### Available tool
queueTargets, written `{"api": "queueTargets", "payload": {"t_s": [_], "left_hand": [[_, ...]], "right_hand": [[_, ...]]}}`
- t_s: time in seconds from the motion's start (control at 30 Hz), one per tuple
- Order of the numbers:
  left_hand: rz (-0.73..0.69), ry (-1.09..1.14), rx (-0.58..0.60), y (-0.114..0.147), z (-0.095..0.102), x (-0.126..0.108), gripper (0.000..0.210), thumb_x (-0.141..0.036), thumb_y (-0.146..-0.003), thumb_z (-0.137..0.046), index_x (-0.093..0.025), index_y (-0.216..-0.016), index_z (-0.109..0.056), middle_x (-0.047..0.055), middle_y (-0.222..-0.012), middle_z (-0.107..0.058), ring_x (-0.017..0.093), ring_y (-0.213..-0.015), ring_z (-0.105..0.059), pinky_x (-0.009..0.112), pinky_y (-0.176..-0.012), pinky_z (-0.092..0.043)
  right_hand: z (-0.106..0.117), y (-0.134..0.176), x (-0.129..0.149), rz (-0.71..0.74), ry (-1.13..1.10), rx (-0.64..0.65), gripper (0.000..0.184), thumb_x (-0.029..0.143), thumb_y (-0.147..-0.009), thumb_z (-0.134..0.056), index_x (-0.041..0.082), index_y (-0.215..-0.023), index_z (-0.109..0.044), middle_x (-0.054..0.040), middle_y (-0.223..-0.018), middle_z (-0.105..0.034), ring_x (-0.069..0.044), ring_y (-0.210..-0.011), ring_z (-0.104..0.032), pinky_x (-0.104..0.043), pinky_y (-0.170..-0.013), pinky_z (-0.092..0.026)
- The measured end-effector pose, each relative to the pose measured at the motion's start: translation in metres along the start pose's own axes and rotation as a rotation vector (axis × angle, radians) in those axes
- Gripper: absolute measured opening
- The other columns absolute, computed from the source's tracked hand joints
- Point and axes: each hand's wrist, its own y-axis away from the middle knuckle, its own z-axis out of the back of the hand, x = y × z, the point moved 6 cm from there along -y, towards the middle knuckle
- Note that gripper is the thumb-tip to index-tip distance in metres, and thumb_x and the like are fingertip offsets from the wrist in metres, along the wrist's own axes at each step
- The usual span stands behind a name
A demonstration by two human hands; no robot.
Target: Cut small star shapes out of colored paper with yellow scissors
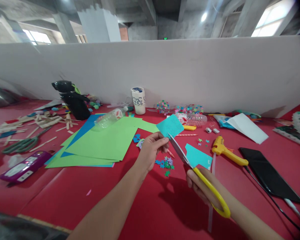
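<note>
Between the thumb and fingers of my left hand (152, 146) is a small piece of blue paper (170, 125), held up above the table. My right hand (200, 183) grips yellow-handled scissors (212, 191), whose blade tips meet the lower edge of that paper. A second blue paper piece (197, 156) lies on the table behind the scissors. Below my left hand sit several small foil-like stars (168, 162) in green, purple and blue. Part of the right hand's fingers is hidden behind the scissor handle.
Green paper sheets (102, 140) and a clear plastic bottle (110, 118) lie left. A yellow glue gun (227, 151) and black tablet (267, 173) lie right. Behind stand a white cup (138, 101) and black flask (73, 101). Green scissors (25, 145) rest far left on the red table (90, 213).
</note>
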Motion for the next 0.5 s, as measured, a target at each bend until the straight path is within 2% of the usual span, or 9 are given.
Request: {"api": "queueTargets", "payload": {"t_s": [0.23,0.5], "left_hand": [[0.009,0.006,-0.009,-0.0005,0.0011,0.0012,0.015,-0.025,-0.069,-0.061,-0.016,-0.064,-0.051,-0.003,-0.054,-0.057,0.005,-0.045,-0.046,0.019,-0.049,-0.034],[-0.007,0.007,0.001,-0.0007,0.0004,-0.0013,0.014,-0.024,-0.07,-0.061,-0.015,-0.064,-0.052,-0.003,-0.054,-0.056,0.005,-0.045,-0.046,0.019,-0.049,-0.034]], "right_hand": [[0.0005,-0.0016,-0.0016,-0.013,0.009,-0.003,0.048,0.065,-0.074,-0.042,0.02,-0.058,-0.041,0.0119,-0.031,-0.026,-0.003,-0.024,-0.019,-0.014,-0.027,-0.015],[0.0045,-0.0069,-0.0047,0.01,0.025,0.016,0.046,0.06,-0.074,-0.049,0.019,-0.055,-0.042,0.0112,-0.031,-0.028,-0.003,-0.026,-0.021,-0.014,-0.027,-0.017]]}}
